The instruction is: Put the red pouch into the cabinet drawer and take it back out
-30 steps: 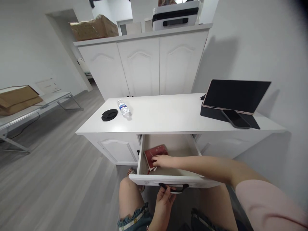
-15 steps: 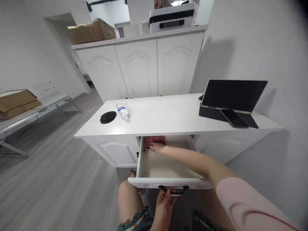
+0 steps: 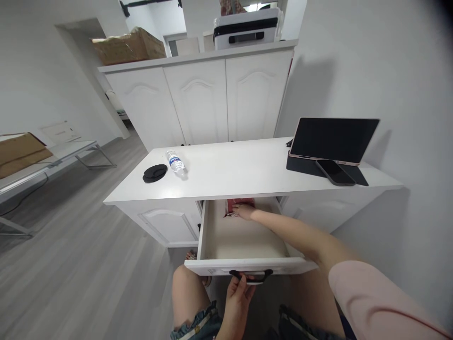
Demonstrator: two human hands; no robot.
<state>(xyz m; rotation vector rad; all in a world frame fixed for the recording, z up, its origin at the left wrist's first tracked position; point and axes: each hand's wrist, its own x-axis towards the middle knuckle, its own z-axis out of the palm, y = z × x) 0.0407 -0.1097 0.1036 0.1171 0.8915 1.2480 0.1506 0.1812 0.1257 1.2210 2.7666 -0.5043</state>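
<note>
A white drawer (image 3: 244, 242) is pulled out below the white desk top. My left hand (image 3: 238, 293) is closed around the black drawer handle (image 3: 261, 277) at the front. Inside, toward the back, my right hand (image 3: 244, 211) has its fingers on a red cloth pouch (image 3: 241, 201) with pale strings or fringe at its near edge. The hand covers part of the pouch, and the desk top hides its far end. The drawer floor shows in front of it.
On the desk top (image 3: 226, 172) stand a tablet (image 3: 334, 139) and a phone (image 3: 335, 172) at right. A water bottle (image 3: 175, 163) and black disc (image 3: 155, 173) lie at left. My knees flank the drawer front. White cabinets (image 3: 198, 101) rise behind.
My right hand has shifted the red cloth pouch to the right, away from the drawer's left wall. My left hand stays on the handle. The view has turned slightly right.
</note>
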